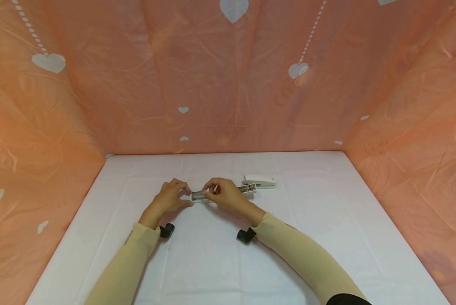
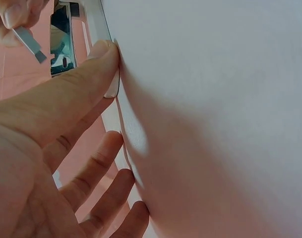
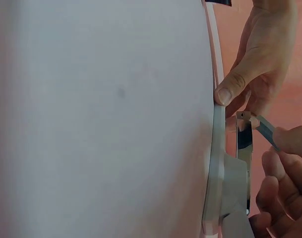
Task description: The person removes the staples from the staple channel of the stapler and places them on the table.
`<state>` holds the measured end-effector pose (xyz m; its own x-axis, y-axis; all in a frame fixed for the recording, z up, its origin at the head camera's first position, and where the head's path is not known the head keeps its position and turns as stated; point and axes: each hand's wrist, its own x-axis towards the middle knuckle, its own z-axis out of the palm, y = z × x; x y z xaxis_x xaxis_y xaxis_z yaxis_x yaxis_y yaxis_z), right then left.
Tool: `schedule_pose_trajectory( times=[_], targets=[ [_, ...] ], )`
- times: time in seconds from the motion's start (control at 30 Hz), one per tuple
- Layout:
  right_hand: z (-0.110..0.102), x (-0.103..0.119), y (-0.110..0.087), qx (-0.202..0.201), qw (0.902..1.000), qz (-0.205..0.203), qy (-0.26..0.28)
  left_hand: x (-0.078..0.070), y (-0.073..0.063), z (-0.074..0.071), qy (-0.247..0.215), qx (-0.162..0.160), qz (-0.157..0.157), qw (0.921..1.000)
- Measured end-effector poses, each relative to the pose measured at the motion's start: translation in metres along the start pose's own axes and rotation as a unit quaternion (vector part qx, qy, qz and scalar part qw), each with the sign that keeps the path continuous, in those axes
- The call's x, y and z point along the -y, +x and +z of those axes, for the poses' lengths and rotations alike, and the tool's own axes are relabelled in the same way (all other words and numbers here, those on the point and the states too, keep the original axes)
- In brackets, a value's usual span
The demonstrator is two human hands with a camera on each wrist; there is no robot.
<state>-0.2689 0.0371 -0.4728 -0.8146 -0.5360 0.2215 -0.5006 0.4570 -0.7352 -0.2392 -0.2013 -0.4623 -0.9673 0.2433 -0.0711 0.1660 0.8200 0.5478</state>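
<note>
"Where's the opened white plastic stapler [image 3: 234, 176]?"
"Centre of the head view, left end pinched by the left hand [image 1: 169, 198]."
"Right hand [image 1: 226, 194]?"
"Pinching a slim silver metal strip [image 2: 29, 43]: probably light, stiff, snappable; hold its sides."

1. Table [image 1: 205, 267]: white covering, faint straight creases visible.
2. Resting directly on it, toward the far side: an opened white stapler [image 3: 234, 178], base flat against the covering.
3. Behind and to the right: a second white stapler [image 1: 260, 181], upright on its base, top folded down.
</note>
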Motion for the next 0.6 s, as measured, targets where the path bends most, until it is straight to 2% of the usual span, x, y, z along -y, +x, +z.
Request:
schedule_pose_trajectory(
  times=[0.6],
  targets=[
    [-0.004,0.005,-0.025,0.017,0.9999,0.004,0.003,0.002,0.001,0.001,-0.005,0.005,-0.008,0.9999]
  ],
)
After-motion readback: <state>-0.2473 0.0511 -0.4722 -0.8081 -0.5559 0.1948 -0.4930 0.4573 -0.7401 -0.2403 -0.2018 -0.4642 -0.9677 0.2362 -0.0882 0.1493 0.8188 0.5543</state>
